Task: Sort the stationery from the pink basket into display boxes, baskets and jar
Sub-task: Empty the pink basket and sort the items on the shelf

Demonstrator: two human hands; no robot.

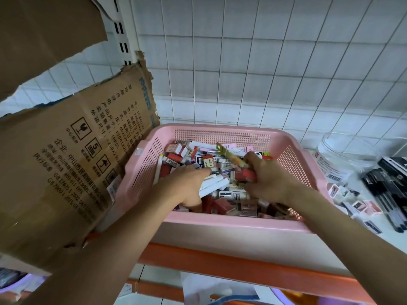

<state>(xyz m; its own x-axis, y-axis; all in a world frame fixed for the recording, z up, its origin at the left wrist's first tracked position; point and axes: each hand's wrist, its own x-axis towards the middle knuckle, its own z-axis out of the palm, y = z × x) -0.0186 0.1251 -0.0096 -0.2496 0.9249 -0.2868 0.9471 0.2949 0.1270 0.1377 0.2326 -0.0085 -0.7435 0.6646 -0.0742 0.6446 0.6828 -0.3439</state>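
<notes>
While both hands work inside the pink basket (231, 223), I see from the head view that my left hand (187, 186) has its grip curled around a bundle of white tubes (212, 184), thumb below and fingers over the top. My right hand (267, 180) clenches a red packet (250, 175) at its left edge, and a yellow-green carded item (231, 156) sticks up and away from the same grip, tilted toward the far wall of the basket. Around and under both grips lies the loose stationery (187, 154): small red, white and pink boxes, heaped without order. Motion blurs the pieces nearest the fingers, so I cannot read them.

Right of my right grip, outside the basket, a clear jar (343, 150) stands on the white bench (363, 216), with black pens (387, 194) beyond it and small pink-and-white boxes (352, 201) scattered nearer me. Left of my left grip, a torn cardboard box (66, 161) leans just beside the basket. A white wire grid (264, 62) rises behind.
</notes>
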